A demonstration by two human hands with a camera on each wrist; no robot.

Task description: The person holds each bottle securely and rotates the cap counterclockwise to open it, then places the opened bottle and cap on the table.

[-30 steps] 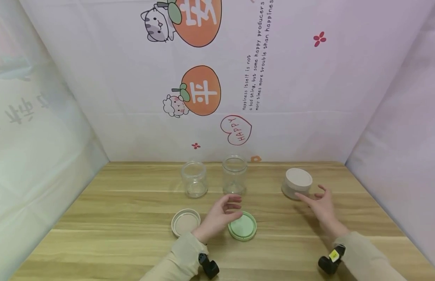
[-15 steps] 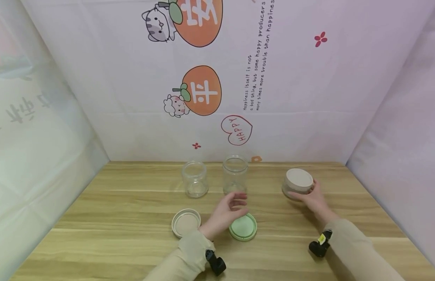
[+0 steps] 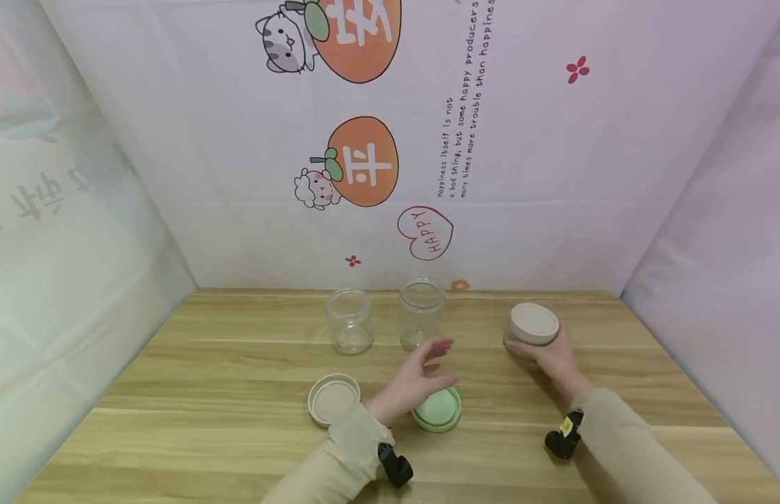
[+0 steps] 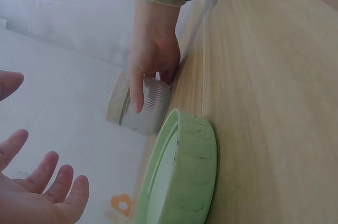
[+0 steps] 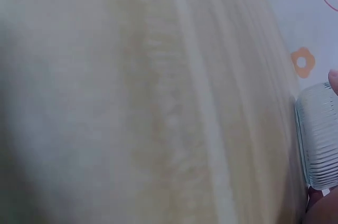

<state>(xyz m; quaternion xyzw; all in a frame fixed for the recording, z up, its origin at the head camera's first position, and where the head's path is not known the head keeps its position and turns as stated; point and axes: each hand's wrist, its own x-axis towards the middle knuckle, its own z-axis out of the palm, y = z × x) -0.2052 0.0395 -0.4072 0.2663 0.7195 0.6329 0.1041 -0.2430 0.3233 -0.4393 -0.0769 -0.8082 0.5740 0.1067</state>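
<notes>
At the right of the table, my right hand [image 3: 556, 360] grips a short clear jar [image 4: 150, 105] with a beige lid [image 3: 535, 322] on it. The thumb lies along the ribbed side; the other fingers are mostly hidden behind the jar. A part of the jar [image 5: 319, 137] also shows at the right edge of the right wrist view. My left hand [image 3: 415, 381] hovers over a green lid [image 3: 439, 414], fingers loosely bent and apart, holding nothing. In the left wrist view the green lid [image 4: 195, 171] lies on the table beside that hand.
Two open clear jars, a shorter one [image 3: 349, 322] and a taller one [image 3: 421, 311], stand toward the back of the wooden table [image 3: 207, 378]. A loose beige lid [image 3: 333, 400] lies left of the green one. Printed white cloth [image 3: 510, 231] walls the back and sides.
My right hand has moved left from beside the lidded jar and taken hold of it; the jar now leans slightly. My left hand has drifted a little right and away from me.
</notes>
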